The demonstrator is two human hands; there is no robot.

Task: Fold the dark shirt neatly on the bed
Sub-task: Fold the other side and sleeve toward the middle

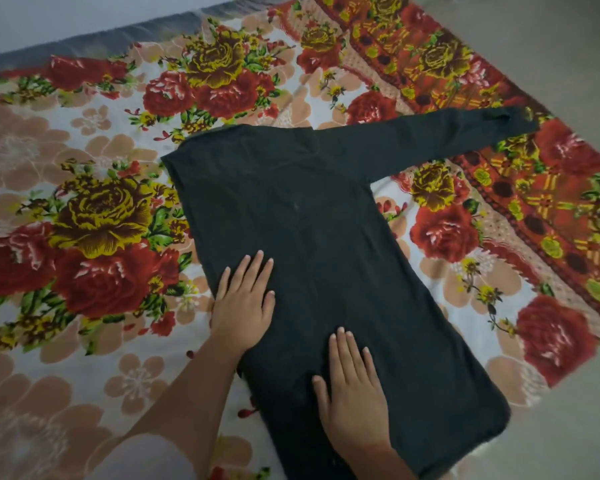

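Note:
The dark shirt (312,216) lies flat on the bed, its body running from the upper middle down to the lower right. Its left side is folded in, so only one long sleeve (430,140) shows, stretched out to the upper right. My left hand (245,303) rests palm down on the shirt's left edge, fingers spread. My right hand (352,389) lies flat on the lower part of the shirt, fingers together. Neither hand grips the cloth.
The bed is covered by a floral sheet (94,216) with red and yellow roses. A red patterned border (520,188) runs along its right side. Beyond it is pale floor (551,46); the bed's far edge (118,32) is at the top left.

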